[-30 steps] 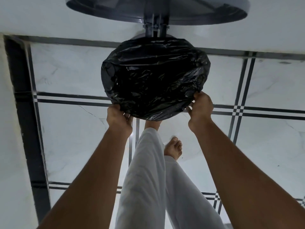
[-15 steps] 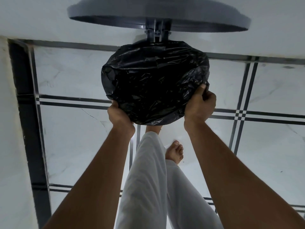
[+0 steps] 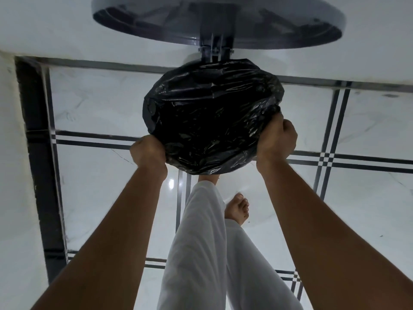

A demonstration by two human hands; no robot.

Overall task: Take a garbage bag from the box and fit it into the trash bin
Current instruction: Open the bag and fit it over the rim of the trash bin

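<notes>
Bag rim going over bin mouth, both hands on it.

Black garbage bag (image 3: 212, 117) now stretched across the trash bin, lid (image 3: 219, 21) up behind. Right hand (image 3: 277, 139) has slid up the rim vs 0.5 s ago, fingers curled on plastic; left hand (image 3: 148, 153) grips the near-left edge. Judging: fit nearly done, rim needs tucking. Glossy white marble floor (image 3: 93, 186) w/ black inlay lines, white wall (image 3: 44, 30); box not in view.

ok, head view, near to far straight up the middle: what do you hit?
white trouser legs → bare foot → black garbage bag stretched over the bin, both hands gripping its near edge → hinge bracket → raised grey lid
</notes>
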